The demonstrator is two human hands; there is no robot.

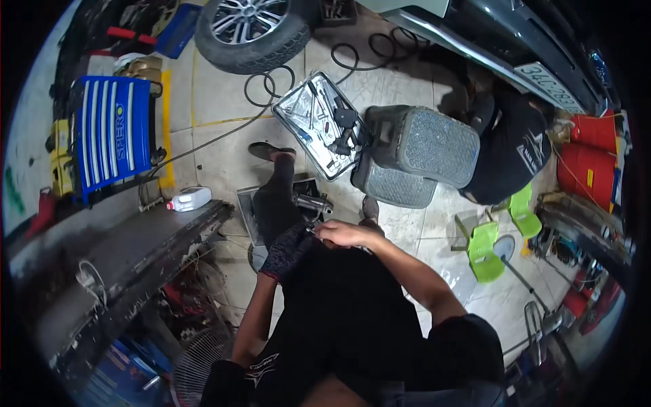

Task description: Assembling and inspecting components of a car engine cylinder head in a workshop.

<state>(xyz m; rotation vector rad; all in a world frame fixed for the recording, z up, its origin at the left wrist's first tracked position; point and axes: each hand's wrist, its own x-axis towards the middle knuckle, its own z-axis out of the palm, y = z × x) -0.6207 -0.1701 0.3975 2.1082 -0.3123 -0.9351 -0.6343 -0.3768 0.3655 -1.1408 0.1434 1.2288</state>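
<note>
My left hand [287, 249], in a dark knitted glove, is closed in front of my lap. Bare and also closed, my right hand [342, 234] meets its fingertips. Something small and metallic shows between the two hands, too small to name. Just past them is a shiny cylindrical metal part [313, 203] with a round end, above a grey tray [245, 210] on the floor by my leg. My fingers and leg cover some of it.
Farther ahead lies a metal tray of tools [306, 146] beside stacked grey step stools [437, 146]. A wheel [252, 34] and black hose [344, 57] lie beyond. At right, a person in black [512, 146] crouches by a car [502, 47] near green chairs [485, 251]. A bottle [190, 199] stands on the left bench [135, 237].
</note>
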